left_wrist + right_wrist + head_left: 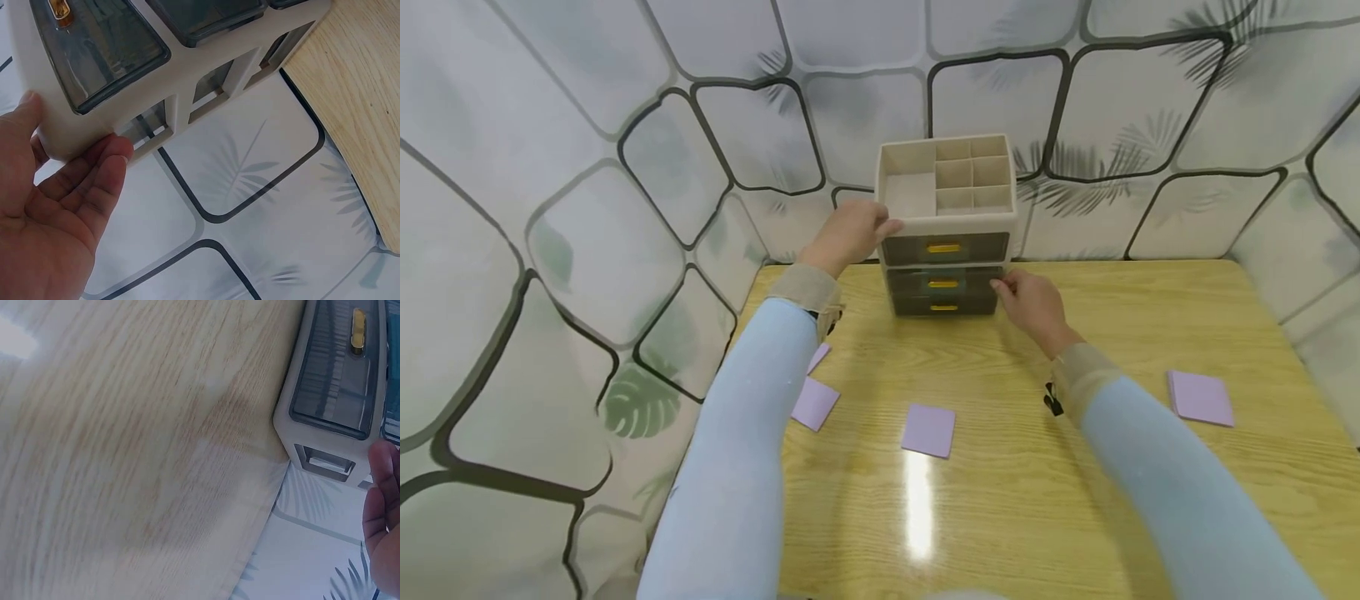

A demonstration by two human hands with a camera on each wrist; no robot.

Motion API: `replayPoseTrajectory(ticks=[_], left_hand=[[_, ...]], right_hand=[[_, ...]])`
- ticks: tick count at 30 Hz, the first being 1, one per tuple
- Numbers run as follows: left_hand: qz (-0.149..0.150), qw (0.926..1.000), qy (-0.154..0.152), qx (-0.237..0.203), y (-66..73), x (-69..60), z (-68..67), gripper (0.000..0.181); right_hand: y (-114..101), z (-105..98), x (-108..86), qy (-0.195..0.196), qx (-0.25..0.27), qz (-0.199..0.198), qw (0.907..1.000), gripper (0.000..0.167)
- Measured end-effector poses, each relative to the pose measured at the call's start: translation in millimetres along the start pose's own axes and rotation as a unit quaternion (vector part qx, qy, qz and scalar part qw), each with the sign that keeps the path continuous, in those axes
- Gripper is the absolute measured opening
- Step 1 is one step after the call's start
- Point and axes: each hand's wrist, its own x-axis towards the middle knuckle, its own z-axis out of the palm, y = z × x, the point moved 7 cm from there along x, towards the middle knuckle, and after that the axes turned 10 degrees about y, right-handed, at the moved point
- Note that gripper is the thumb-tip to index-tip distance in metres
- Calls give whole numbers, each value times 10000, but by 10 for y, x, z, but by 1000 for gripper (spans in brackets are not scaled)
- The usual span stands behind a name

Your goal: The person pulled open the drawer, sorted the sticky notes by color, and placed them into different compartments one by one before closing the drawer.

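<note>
Cream plastic made up the drawer box (955, 223), which stood upright on the bench (1000, 500) between the two grips. The left grip (853, 233) pinched its upper front corner, thumb on the front and fingers bent to the side. The right grip (1033, 308) was lower down at the other side, by the edge of the middle drawer (917, 283); I could not tell if it pinched there or only touched.

The box looked stiff and quite light, but smooth, so fingers might slip. Its dark see-through drawers (977, 247) looked thin, and could crack or slide out if it tipped. Both side walls seemed the best place to hold. The side holes (211, 87), beside the left grip's fingertips, looked handy for hooking fingers. The yellow handles (943, 248), between the grips, seemed too small for carrying the box.
</note>
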Motion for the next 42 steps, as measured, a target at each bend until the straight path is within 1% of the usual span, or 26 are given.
replayPoseTrajectory(ticks=[4,8,12,17,19,20,22,25,27,30,34,38,40,42], left_hand=[[52,10000,14,-2,24,49,-3,44],[120,9999,35,31,46,74,-34,43],[128,9999,29,11,49,65,-57,43],[114,9999,-34,-71,31,57,-50,42],[147,9998,-57,-83,31,57,-41,42],[181,9998,-44,-84,35,57,-42,42],[224,9997,-30,-93,42,57,-42,42],[249,9996,-25,-117,43,48,-44,41],[237,9996,-50,-122,37,40,-39,41],[221,9996,-76,-130,30,26,-30,41],[200,9997,-91,-128,24,14,-11,41],[202,9997,-65,-79,17,17,1,41],[174,9998,-49,-25,10,21,-1,42],[146,9998,-7,118,9,22,-9,43]], right_hand=[[-1,-62,33,154,-67,-84,9998,40],[3,-81,69,166,-198,-1,9997,42],[30,-48,97,148,-352,121,9992,47],[22,-23,106,164,-488,171,9985,55],[16,-20,100,166,-591,256,9978,58],[17,-21,93,166,-656,347,9971,60],[35,-29,74,218,-696,624,9954,58],[92,-32,41,338,-534,1111,9918,56],[131,-24,22,440,-332,1303,9899,61],[161,6,8,541,-158,1278,9902,68],[178,50,-22,591,-119,1190,9911,67],[191,101,-85,507,-37,1388,9890,64],[188,154,-130,469,188,1477,9877,60],[185,248,-185,382,606,1587,9847,57]])
